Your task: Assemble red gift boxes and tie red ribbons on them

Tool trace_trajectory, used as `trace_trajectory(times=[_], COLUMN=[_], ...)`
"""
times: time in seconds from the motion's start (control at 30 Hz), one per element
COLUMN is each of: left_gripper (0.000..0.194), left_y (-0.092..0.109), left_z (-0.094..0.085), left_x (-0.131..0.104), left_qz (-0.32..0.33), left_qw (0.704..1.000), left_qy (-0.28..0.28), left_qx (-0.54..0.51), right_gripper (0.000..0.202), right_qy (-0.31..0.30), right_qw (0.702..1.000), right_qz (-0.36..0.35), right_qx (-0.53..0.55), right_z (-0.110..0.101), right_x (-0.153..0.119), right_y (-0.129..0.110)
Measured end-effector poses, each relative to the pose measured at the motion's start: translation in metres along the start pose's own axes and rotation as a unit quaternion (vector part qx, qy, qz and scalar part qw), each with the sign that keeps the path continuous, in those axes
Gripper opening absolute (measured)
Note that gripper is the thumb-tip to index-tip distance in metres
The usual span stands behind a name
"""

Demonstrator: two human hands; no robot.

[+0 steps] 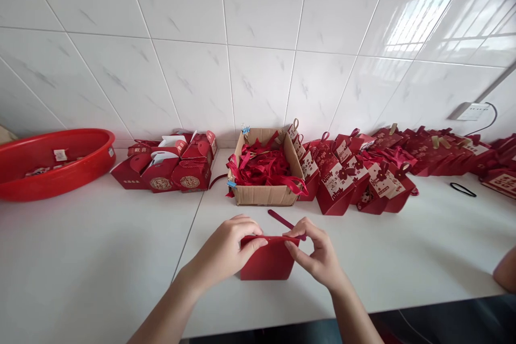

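Note:
A plain red paper gift box (267,264) stands on the white table in front of me, its top edges brought together. My left hand (233,244) pinches the top edge at the left corner between thumb and fingers. At the right corner, my right hand (316,252) pinches the same edge. Just behind the box lies a dark red ribbon strip (280,218), its near end partly hidden by my right hand. Farther back is an open cardboard box (266,196) heaped with loose red ribbons (264,164).
Red boxes with gold emblems (163,172) and a red plastic basin (80,174) stand at left. Many ribboned gift boxes (336,185) line the wall at right, near a black loop (463,189) and a wall socket (470,112). Part of another person's arm (506,271) shows at the right edge.

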State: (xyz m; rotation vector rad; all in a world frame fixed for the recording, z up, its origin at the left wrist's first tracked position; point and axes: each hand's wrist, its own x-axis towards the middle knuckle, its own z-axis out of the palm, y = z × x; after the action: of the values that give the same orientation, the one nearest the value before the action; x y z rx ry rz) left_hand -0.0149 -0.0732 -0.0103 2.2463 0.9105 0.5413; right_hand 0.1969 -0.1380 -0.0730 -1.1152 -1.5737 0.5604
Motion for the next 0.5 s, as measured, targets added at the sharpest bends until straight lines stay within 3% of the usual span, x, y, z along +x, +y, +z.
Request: trace_trajectory(times=[0.23, 0.37, 0.5], left_gripper=[0.033, 0.037, 0.035], left_y=[0.021, 0.029, 0.028], left_z=[-0.012, -0.017, -0.019], left_x=[0.017, 0.028, 0.033], left_qz=[0.016, -0.010, -0.010], left_qw=[0.986, 0.977, 0.972], left_qy=[-0.098, -0.139, -0.151], left_qx=[0.133, 0.162, 0.177], right_gripper=[0.015, 0.027, 0.030], right_qy=[-0.179, -0.282, -0.325], right_qw=[0.973, 0.925, 0.884], right_qz=[-0.006, 0.027, 0.043], right_qx=[-0.146, -0.254, -0.334], right_z=[-0.016, -0.018, -0.016], right_x=[0.039, 0.061, 0.070], right_y=[-0.033, -0.056, -0.068])
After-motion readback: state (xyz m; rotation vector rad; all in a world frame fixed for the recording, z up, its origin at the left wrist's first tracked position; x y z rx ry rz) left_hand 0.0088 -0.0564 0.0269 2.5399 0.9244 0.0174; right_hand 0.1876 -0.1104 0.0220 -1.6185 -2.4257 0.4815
